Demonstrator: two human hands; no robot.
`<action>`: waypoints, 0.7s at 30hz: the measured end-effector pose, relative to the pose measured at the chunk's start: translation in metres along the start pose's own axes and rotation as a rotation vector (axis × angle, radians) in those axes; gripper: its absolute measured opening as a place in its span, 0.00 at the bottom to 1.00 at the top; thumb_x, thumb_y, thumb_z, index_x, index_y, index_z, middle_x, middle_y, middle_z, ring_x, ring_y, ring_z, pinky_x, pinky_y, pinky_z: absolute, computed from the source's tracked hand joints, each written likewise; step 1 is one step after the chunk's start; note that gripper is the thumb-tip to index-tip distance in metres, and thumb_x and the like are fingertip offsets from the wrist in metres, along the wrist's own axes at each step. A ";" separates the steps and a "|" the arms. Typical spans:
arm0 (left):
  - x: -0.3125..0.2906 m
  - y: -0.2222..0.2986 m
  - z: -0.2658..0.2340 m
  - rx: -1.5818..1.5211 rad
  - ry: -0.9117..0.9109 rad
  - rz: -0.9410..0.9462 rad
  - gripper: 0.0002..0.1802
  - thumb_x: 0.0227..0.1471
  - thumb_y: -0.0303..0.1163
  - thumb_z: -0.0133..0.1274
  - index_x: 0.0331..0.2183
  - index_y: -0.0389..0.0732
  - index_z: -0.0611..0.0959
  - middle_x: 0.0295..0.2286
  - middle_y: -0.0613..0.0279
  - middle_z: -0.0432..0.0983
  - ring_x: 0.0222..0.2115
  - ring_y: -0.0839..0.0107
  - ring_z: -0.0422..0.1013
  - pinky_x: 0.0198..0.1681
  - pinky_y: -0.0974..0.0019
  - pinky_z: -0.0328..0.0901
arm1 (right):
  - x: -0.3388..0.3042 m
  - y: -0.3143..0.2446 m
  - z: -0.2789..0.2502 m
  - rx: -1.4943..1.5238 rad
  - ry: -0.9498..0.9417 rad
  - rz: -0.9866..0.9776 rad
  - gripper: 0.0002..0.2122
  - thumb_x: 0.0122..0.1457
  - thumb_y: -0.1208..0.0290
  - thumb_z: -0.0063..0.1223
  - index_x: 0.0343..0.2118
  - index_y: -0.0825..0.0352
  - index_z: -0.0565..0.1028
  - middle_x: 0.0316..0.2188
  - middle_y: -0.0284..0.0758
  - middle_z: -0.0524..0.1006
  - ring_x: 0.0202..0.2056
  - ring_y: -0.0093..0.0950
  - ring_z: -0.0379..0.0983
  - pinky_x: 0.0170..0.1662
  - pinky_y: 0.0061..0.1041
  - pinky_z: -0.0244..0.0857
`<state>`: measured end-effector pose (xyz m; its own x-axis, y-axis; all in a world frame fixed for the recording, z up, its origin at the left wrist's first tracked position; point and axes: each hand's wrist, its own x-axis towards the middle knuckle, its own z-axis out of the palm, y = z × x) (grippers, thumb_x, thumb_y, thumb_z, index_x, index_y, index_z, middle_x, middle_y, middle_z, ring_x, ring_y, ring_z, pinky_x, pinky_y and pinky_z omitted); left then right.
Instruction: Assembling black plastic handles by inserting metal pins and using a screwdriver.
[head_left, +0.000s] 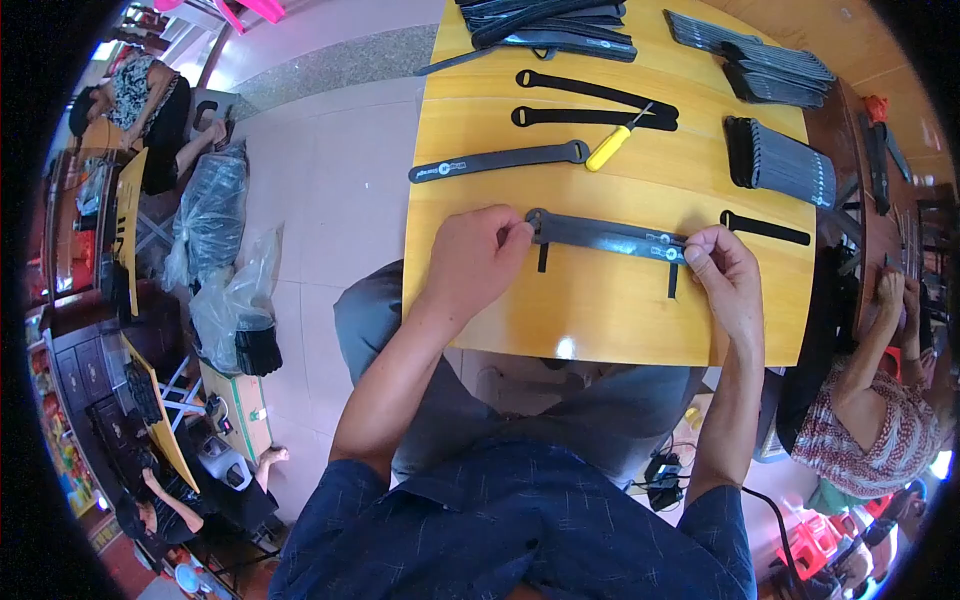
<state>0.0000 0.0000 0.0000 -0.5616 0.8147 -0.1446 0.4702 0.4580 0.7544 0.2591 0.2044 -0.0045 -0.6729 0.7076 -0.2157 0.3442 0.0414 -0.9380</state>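
A black strap with a slotted end is stretched level above the near part of the yellow table. My left hand pinches it at the slotted end, and my right hand holds the opposite end between thumb and fingers. Two printed marks near my right fingers suggest more than one strap lies together there. Below it show two short narrow black strips, a left one and a right one; whether they are attached cannot be told. A yellow-handled screwdriver lies farther off, its tip across loose black straps.
On the table lie a grey strap, a short black strap, a strap bundle at right and strap piles along the far edge. Co-workers sit left and right; plastic-wrapped bundles stand on the floor.
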 end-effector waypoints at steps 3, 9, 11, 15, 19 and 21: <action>-0.001 -0.001 -0.001 -0.031 0.025 0.030 0.11 0.58 0.33 0.59 0.29 0.34 0.83 0.18 0.53 0.74 0.17 0.70 0.69 0.23 0.62 0.62 | -0.001 -0.003 0.004 -0.008 0.030 -0.001 0.01 0.67 0.77 0.58 0.37 0.67 0.77 0.28 0.20 0.73 0.29 0.11 0.63 0.33 0.13 0.58; 0.014 0.005 -0.003 0.033 0.006 0.001 0.12 0.57 0.33 0.56 0.25 0.36 0.82 0.20 0.48 0.78 0.23 0.47 0.76 0.28 0.51 0.68 | 0.012 0.004 0.006 0.026 0.044 -0.023 0.01 0.66 0.77 0.58 0.37 0.68 0.77 0.28 0.20 0.73 0.29 0.10 0.63 0.32 0.13 0.58; 0.014 0.004 -0.001 0.048 0.027 0.051 0.12 0.57 0.33 0.56 0.25 0.36 0.82 0.21 0.48 0.78 0.24 0.46 0.77 0.29 0.50 0.69 | 0.010 0.002 0.007 0.024 0.072 -0.016 0.02 0.66 0.77 0.59 0.37 0.68 0.77 0.28 0.20 0.72 0.29 0.10 0.63 0.32 0.13 0.58; 0.012 0.007 -0.002 0.050 0.007 0.014 0.12 0.57 0.33 0.56 0.25 0.36 0.82 0.22 0.47 0.79 0.25 0.45 0.77 0.31 0.49 0.70 | 0.009 0.003 0.009 -0.007 0.091 -0.009 0.02 0.66 0.77 0.59 0.36 0.68 0.78 0.28 0.20 0.72 0.28 0.10 0.63 0.32 0.13 0.58; 0.012 0.007 -0.002 0.072 -0.020 0.017 0.12 0.57 0.32 0.56 0.25 0.36 0.82 0.22 0.47 0.79 0.26 0.45 0.77 0.31 0.49 0.70 | 0.006 -0.001 0.009 -0.031 0.100 0.013 0.02 0.66 0.77 0.59 0.36 0.69 0.78 0.27 0.20 0.73 0.28 0.11 0.63 0.32 0.14 0.59; 0.012 0.007 -0.001 0.074 -0.020 0.024 0.12 0.56 0.32 0.56 0.25 0.36 0.82 0.22 0.47 0.79 0.26 0.45 0.77 0.32 0.49 0.70 | 0.005 0.001 0.008 -0.044 0.102 0.017 0.02 0.66 0.77 0.60 0.36 0.69 0.78 0.27 0.20 0.73 0.29 0.11 0.64 0.33 0.14 0.60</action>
<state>-0.0042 0.0125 0.0040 -0.5361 0.8323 -0.1408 0.5326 0.4629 0.7086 0.2509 0.2026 -0.0083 -0.5974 0.7765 -0.2006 0.3847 0.0579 -0.9212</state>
